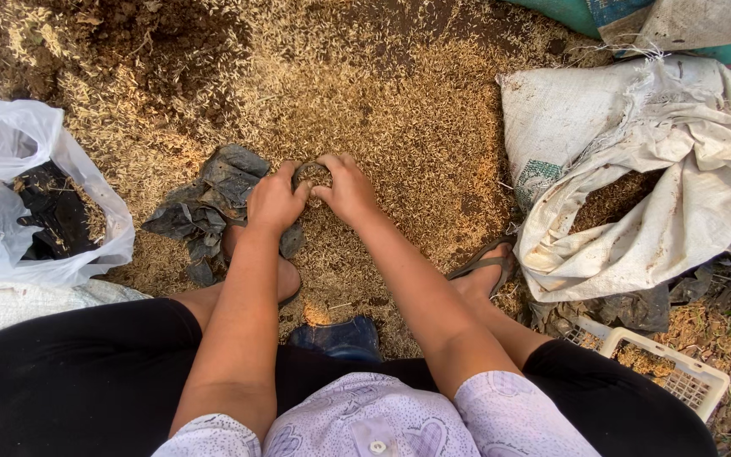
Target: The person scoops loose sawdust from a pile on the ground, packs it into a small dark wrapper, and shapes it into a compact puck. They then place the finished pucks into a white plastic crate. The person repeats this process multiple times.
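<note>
Both my hands meet over a spread of golden husks (pixel 382 110) on the ground. My left hand (pixel 274 200) and my right hand (pixel 347 188) together grip the rim of a small dark bag (pixel 312 173) that holds husks, with fingers curled round its opening. Just left of my left hand lies a heap of crumpled dark plastic bags (pixel 205 207). My forearms reach down from my lap, between my knees.
A clear plastic bag (pixel 10 203) with dark contents sits at the left. At the right a white woven sack (pixel 662 178) lies open with husks inside. A white plastic crate (pixel 678 381) is at the lower right. My sandalled foot (pixel 488 267) rests by the sack.
</note>
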